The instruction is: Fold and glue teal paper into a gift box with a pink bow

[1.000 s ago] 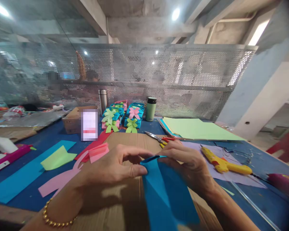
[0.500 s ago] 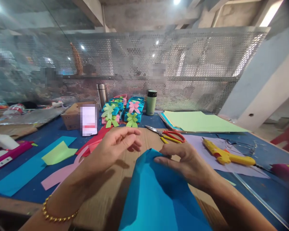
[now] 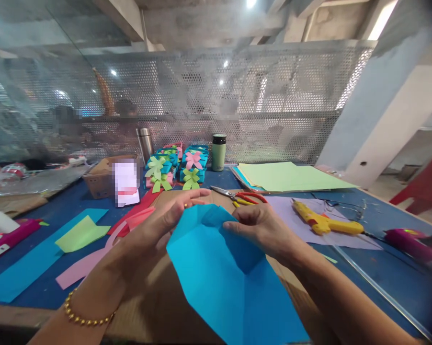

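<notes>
A large blue paper sheet [image 3: 223,278] with folds in it is held up over a brown cardboard mat [image 3: 158,306] in front of me. My left hand [image 3: 162,225], with a gold bead bracelet on its wrist, supports the sheet's upper left edge from behind, fingers stretched along it. My right hand [image 3: 259,227] pinches a folded flap at the sheet's top middle. Red-and-yellow scissors [image 3: 243,197] lie just beyond my hands.
A yellow glue gun [image 3: 324,223] lies at the right on pale paper. Light green sheets [image 3: 288,177] sit behind it. Finished blue boxes with paper flowers [image 3: 180,165], a green flask [image 3: 218,152], a steel flask [image 3: 144,143] and a cardboard box [image 3: 101,177] stand at the back. Paper scraps [image 3: 81,232] lie left.
The blue sheet has opened out from a narrow folded strip into a wide sheet. My left hand let go, then came back against its left edge. My right hand kept its pinch.
</notes>
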### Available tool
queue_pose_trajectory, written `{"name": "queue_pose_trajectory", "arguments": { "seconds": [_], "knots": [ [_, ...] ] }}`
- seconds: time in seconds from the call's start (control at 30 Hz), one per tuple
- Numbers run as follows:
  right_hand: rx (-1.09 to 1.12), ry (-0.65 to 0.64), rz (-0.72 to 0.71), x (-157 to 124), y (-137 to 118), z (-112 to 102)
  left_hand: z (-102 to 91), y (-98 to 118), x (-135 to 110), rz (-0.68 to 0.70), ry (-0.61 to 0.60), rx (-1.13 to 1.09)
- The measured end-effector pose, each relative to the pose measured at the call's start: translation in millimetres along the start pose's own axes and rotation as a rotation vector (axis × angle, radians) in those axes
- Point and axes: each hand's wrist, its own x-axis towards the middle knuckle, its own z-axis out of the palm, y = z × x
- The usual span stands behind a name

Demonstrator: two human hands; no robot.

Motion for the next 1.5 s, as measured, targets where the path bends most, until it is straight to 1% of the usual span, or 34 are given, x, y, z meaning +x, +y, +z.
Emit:
{"name": "queue_pose_trajectory", "arguments": {
  "seconds": [0.03,0.1,0.2,0.3,0.33,0.4,0.5,0.57,0.67,0.8,0.87,0.93,1.1,1.2,1.3,1.37,1.5],
  "knots": [
    [-0.063,0.009,-0.009,-0.1,0.4,0.1,-0.5,0.0,-0.8,0.000,-0.025,0.002],
    [-0.168,-0.002,-0.024,-1.5,-0.9,0.8,-1.2,0.9,-1.2,-0.013,-0.037,0.040],
    [-0.225,-0.103,-0.048,-5.0,-5.9,3.0,-0.3,3.6,0.9,-0.079,0.021,0.142],
    [-0.258,-0.191,-0.062,-8.4,-9.8,5.3,1.4,4.6,3.5,-0.153,0.052,0.351],
    [-0.282,-0.208,-0.065,-9.3,-10.2,6.0,1.8,4.1,4.0,-0.177,0.030,0.434],
    [-0.339,-0.244,-0.073,-11.0,-10.2,7.4,2.0,1.9,4.3,-0.235,-0.056,0.576],
    [-0.418,-0.306,-0.097,-12.9,-9.5,10.4,1.7,-1.9,2.9,-0.316,-0.180,0.731],
    [-0.465,-0.339,-0.123,-14.0,-10.6,13.3,1.4,-3.4,1.3,-0.368,-0.230,0.803],
    [-0.529,-0.358,-0.180,-15.7,-15.5,17.9,0.9,-3.8,-0.6,-0.422,-0.276,0.850],
    [-0.632,-0.359,-0.232,-18.4,-22.7,22.3,0.6,-3.1,-1.4,-0.401,-0.316,0.883],
    [-0.698,-0.334,-0.268,-19.6,-24.9,23.6,1.8,-3.2,-1.9,-0.368,-0.330,0.895],
    [-0.734,-0.307,-0.299,-20.0,-26.2,25.0,4.6,-3.7,-3.1,-0.343,-0.317,0.912],
    [-0.655,-0.311,-0.292,-17.3,-26.2,30.7,10.8,-3.2,-5.8,-0.318,-0.243,1.001],
    [-0.650,-0.300,-0.306,-15.6,-24.5,33.9,7.2,1.3,-4.8,-0.309,-0.264,1.005],
    [-0.679,-0.287,-0.332,-15.8,-23.5,34.4,3.4,7.3,-4.1,-0.348,-0.292,1.003],
    [-0.692,-0.283,-0.354,-16.6,-23.2,33.6,4.1,9.8,-4.6,-0.370,-0.312,1.053],
    [-0.648,-0.316,-0.378,-17.7,-22.6,30.9,7.9,9.3,-6.5,-0.388,-0.300,1.173]
  ]
}}
